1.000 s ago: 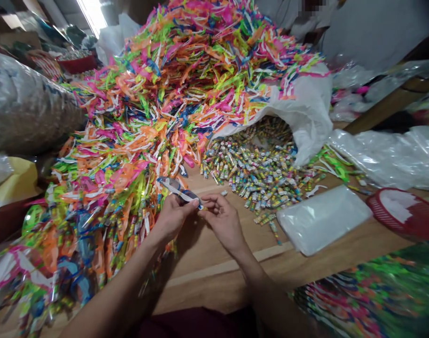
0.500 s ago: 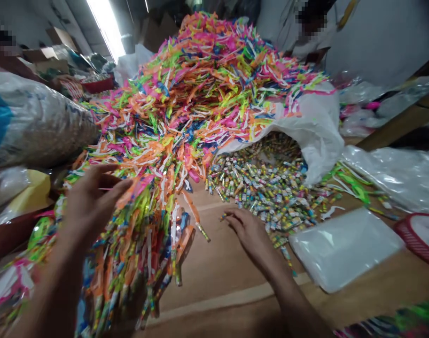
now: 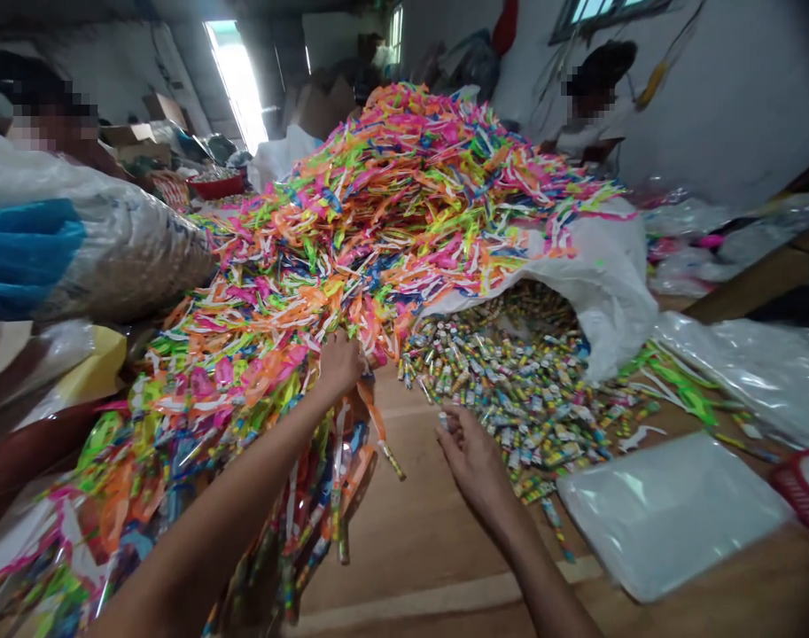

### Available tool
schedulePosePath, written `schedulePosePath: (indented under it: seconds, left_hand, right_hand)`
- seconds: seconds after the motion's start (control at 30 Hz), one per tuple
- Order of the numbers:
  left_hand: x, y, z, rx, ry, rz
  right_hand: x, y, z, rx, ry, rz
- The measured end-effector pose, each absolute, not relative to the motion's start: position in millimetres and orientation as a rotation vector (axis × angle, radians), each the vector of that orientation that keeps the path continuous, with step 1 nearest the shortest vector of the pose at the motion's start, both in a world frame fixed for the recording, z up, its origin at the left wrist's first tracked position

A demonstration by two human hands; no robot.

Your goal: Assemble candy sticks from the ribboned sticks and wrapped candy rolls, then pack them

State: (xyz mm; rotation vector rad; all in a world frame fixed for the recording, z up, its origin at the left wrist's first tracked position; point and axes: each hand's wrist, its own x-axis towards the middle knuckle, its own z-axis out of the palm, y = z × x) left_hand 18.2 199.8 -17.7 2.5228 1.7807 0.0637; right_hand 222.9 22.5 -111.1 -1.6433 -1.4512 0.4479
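Note:
A huge heap of neon plastic toy pieces [image 3: 391, 204], pink, orange, green, blue and white, covers the wooden table [image 3: 431, 540]. My left hand [image 3: 341, 363] reaches into the heap's front edge, fingers curled among the pieces; what they grip is hidden. My right hand [image 3: 470, 456] rests at the near edge of a spread of small colourful wrapped sticks [image 3: 510, 381], fingertips pinched on one small stick. Finished toys in clear sleeves [image 3: 311, 496] lie under my left forearm.
A white sack [image 3: 603, 275] spills the sticks. A stack of clear plastic bags [image 3: 670, 509] lies at right, a red basket [image 3: 803, 487] beyond it. A big woven sack [image 3: 78, 257] stands at left. Other people sit at the far left and far right.
The blue toy I held in both hands a second ago is gone. My left hand swung left, then reached forward into the heap. My right hand moved to the sticks.

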Motion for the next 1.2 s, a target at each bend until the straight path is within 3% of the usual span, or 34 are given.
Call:
schedulePosePath:
  seconds: [0.33, 0.47, 0.6, 0.83, 1.2]
  left_hand:
    - [19, 127, 17, 2.606, 1.044, 0.082]
    - [10, 116, 9, 2.232, 0.986, 0.470]
    - [15, 105, -8, 1.432, 1.061, 0.923]
    - [35, 80, -24, 0.921, 0.953, 0.899]
    - [36, 78, -15, 0.951, 1.055, 0.895]
  right_hand:
    - [201, 36, -49, -1.379, -1.200, 0.420]
    - [202, 34, -60, -1.362, -1.030, 0.677]
    - [191, 34, -68, -1.259, -0.772, 0.770]
    - [166, 25, -64, -1.211, -0.831, 0.900]
    - [175, 12, -59, -1.359, -1.247, 0.634]
